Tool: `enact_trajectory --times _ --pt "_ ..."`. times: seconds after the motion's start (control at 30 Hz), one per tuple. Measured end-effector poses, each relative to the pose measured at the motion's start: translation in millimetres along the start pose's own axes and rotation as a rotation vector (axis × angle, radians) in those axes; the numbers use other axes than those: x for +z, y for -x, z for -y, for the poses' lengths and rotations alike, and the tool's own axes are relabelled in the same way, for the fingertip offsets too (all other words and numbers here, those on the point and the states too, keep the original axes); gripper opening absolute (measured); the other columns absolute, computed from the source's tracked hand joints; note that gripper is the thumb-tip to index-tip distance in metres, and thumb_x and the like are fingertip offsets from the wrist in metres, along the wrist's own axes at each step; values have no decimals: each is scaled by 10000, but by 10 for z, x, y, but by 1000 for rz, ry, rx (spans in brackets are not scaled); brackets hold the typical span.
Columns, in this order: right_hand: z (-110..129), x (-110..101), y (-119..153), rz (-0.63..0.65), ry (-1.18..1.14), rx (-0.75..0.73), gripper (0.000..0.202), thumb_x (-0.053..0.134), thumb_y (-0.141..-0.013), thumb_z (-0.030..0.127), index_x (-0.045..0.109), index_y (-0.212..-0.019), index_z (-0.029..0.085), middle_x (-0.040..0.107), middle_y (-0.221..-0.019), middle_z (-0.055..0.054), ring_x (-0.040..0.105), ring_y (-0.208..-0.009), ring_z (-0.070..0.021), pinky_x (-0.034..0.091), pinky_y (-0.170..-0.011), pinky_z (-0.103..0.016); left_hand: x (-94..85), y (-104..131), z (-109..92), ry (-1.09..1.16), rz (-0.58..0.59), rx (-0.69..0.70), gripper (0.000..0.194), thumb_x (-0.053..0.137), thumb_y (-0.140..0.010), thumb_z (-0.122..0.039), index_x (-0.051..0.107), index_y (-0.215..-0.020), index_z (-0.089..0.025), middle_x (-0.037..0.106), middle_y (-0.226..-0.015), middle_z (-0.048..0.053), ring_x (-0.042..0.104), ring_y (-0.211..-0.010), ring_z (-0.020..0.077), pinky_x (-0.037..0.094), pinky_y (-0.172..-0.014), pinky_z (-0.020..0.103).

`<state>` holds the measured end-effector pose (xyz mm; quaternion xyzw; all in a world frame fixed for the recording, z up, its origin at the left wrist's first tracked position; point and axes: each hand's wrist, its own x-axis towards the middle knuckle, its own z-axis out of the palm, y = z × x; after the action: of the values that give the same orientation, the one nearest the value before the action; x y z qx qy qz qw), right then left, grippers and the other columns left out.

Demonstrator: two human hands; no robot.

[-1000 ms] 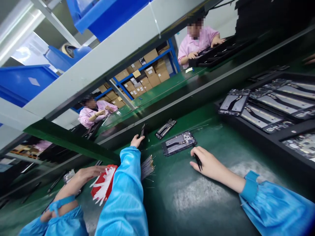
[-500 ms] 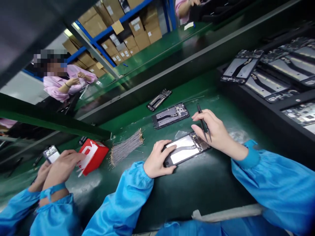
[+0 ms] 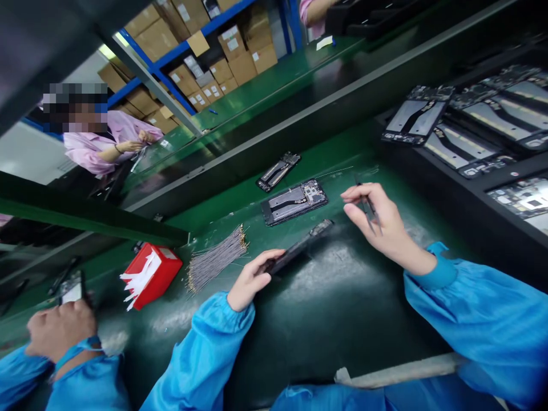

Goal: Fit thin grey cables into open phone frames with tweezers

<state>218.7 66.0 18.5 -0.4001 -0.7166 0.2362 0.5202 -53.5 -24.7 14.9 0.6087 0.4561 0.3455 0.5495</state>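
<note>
My left hand grips one end of a dark phone assembly, tilted up so that its thin edge shows. Its inner face is turned out of sight. To the right, my right hand holds black tweezers between thumb and fingers, apart from the phone. Just beyond the tilted phone, an opened phone lies flat on the green table, and a smaller phone part lies behind it. A bundle of thin grey cables with gold ends is left of my left hand.
A red box with white strips stands at the left. Beside it, a co-worker's hands are near another phone. A black tray at the right holds several phone assemblies. A person in pink sits across the bench.
My left hand has tilted the phone up and moved it left. My right hand, with the tweezers, has moved off the phone to the right. The co-worker's hand has left the red box.
</note>
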Motion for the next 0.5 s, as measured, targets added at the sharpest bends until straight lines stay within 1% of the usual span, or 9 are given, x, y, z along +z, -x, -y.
enact_trajectory --times 0.03,0.1,0.13,0.2,0.27,0.37,0.43,0.5 --pt "2 -8 -3 -32 -21 30 126 508 -817 262 464 -926 217 544 -916 -62 552 -809 -198 446 -729 -353 6 14 10 161 -41 -44 504 502 -769 -479 525 -1158 -159 563 -1127 108 492 -1077 294 340 -954 442" --pt "1 -13 -1 -40 -36 60 120 507 -819 273 467 -918 218 547 -905 -58 559 -801 -196 450 -731 -350 30 34 23 422 -116 -97 519 491 -758 -506 540 -1139 -157 615 -1040 98 536 -1011 296 375 -912 459" --pt "-3 -7 4 -24 -35 60 123 511 -818 277 468 -917 219 545 -901 -56 559 -798 -194 451 -727 -348 44 38 23 514 -141 -113 526 487 -752 -518 544 -1133 -159 627 -1018 95 549 -989 296 386 -896 466" --pt "-17 17 21 19 -28 41 136 519 -814 283 468 -923 219 540 -906 -55 552 -799 -189 452 -719 -342 68 34 4 634 -154 -139 552 473 -739 -549 548 -1129 -165 626 -1034 98 561 -970 294 400 -874 469" --pt "-34 48 40 58 -24 14 149 523 -812 285 467 -932 218 535 -913 -57 545 -804 -186 453 -713 -338 79 22 -27 704 -133 -149 586 456 -721 -581 557 -1121 -165 615 -1069 111 569 -959 290 422 -836 455" --pt "-54 78 56 82 -20 0 147 516 -816 282 466 -938 217 532 -908 -57 539 -805 -184 453 -706 -336 71 17 -51 749 -110 -127 624 462 -690 -601 567 -1117 -158 605 -1092 129 573 -949 288 443 -785 429" --pt "-57 80 58 87 -16 -1 146 515 -818 282 466 -939 218 532 -905 -56 538 -804 -183 453 -703 -336 59 28 -28 732 -117 -112 614 477 -686 -592 577 -1111 -161 612 -1079 126 570 -954 294 436 -796 437" --pt "-53 72 58 89 -14 -1 145 517 -817 280 465 -939 220 531 -907 -56 537 -803 -182 453 -700 -336 49 41 18 644 -129 -76 566 524 -679 -554 601 -1079 -161 624 -1045 113 560 -965 302 411 -845 457"
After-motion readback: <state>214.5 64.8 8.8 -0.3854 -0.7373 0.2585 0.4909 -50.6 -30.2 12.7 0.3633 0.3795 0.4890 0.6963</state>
